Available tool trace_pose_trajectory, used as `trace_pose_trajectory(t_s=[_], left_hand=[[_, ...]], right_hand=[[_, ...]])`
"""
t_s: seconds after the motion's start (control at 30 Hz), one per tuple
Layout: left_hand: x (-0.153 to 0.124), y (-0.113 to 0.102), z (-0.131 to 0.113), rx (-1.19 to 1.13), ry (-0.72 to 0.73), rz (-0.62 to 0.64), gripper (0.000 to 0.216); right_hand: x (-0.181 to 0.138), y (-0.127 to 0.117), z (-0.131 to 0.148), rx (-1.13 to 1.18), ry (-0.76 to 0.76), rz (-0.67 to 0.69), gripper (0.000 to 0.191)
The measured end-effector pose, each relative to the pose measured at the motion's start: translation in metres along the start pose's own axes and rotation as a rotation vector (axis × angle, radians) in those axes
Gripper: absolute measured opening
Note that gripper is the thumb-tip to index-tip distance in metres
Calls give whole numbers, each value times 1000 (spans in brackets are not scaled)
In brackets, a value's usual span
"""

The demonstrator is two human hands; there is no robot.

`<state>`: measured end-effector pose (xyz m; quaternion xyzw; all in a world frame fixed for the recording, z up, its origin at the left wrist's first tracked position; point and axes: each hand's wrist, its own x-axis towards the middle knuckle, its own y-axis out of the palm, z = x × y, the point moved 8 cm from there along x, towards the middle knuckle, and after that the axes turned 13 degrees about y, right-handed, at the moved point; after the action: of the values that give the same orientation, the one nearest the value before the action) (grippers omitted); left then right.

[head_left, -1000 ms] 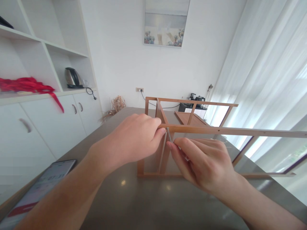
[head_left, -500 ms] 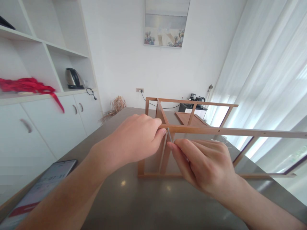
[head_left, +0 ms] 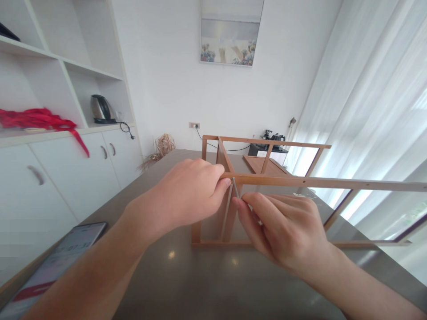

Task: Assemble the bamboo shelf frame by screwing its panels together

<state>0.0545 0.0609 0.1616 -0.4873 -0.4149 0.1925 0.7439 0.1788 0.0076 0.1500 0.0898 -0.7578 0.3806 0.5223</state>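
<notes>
A kettle and a tangle of what looks like red ribbon sit on white shelves. A framed picture hangs left of pale curtains; a phone lies on the surface.

The frame lies on its side on the worktop, reaching from the middle out past the right edge. The left hand has its fingers on the near upper rail, at its left end. Just right of them is the right hand, the slim tool running from it to the rail. The phone lies along the left edge, toward the near left corner. A panel lies near the far edge. Left of the worktop stands the cabinet, the kettle in one compartment; beyond the right edge hangs the curtain.
</notes>
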Motion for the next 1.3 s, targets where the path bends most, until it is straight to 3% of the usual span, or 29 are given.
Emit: trace_pose_trajectory(t_s=[1.3], left_hand=[[-1,1,2,-65,-24,7,39]], right_hand=[[1,-1,1,16,-1,10,35]])
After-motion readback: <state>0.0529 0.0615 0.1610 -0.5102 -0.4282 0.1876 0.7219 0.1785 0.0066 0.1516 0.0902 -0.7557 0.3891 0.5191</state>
